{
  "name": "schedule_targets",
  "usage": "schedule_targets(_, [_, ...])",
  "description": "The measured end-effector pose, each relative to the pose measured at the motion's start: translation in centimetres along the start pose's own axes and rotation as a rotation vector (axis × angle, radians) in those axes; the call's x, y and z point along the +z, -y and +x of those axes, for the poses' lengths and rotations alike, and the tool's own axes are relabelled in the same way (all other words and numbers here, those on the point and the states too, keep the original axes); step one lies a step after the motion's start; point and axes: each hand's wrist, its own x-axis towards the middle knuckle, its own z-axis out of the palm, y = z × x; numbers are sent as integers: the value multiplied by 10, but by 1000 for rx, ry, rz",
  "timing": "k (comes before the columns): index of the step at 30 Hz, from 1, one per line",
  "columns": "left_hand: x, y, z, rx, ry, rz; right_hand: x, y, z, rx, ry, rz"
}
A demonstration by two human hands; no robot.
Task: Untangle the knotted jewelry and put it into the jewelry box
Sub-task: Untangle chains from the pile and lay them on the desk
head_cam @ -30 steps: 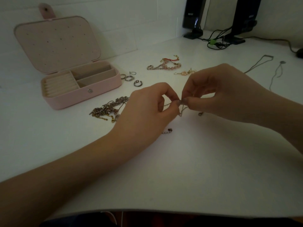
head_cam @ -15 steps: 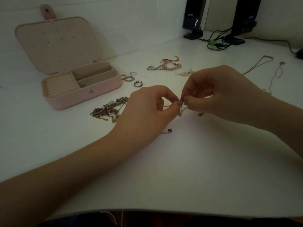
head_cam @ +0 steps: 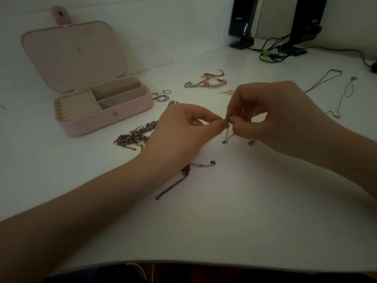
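Above the middle of the white desk, my left hand (head_cam: 179, 131) and my right hand (head_cam: 273, 117) pinch a thin silvery chain (head_cam: 226, 135) between thumb and fingertips, which meet close together. The chain's loose ends hang down to the desk under my hands. The pink jewelry box (head_cam: 106, 117) stands open at the far left with its lid up and its compartments bare. A tangled heap of dark chains (head_cam: 134, 136) lies between the box and my left hand.
A dark bracelet with an extender chain (head_cam: 183, 174) lies under my left wrist. Several rings (head_cam: 161, 97), a pink bead bracelet (head_cam: 208, 83) and an earring (head_cam: 226, 91) lie behind my hands. Two thin necklaces (head_cam: 326, 80) lie far right. Black speakers and cables (head_cam: 271, 53) stand at the back.
My left arm has lifted a little, uncovering more of the dark bracelet beneath it. Both hands keep their pinch on the thin chain in about the same place.
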Motion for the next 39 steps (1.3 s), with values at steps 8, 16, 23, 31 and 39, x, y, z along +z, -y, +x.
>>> schedule_targets(8, [-3,1,7,-144,26,-146,4,-2,0,-148,-104,-174])
schedule_targets(16, [-3,-1,10,-217,27,-171,9,0,-1,-179,-122,-218])
schedule_targets(23, [-1,2,9,-193,-29,-149,12,-1,0,-126,-110,-160])
schedule_targets(31, [-1,3,9,-166,-51,-129,9,-5,0,-27,-93,-53])
schedule_targets(39, [1,3,7,-117,-44,-71,7,1,1,-10,-15,-49])
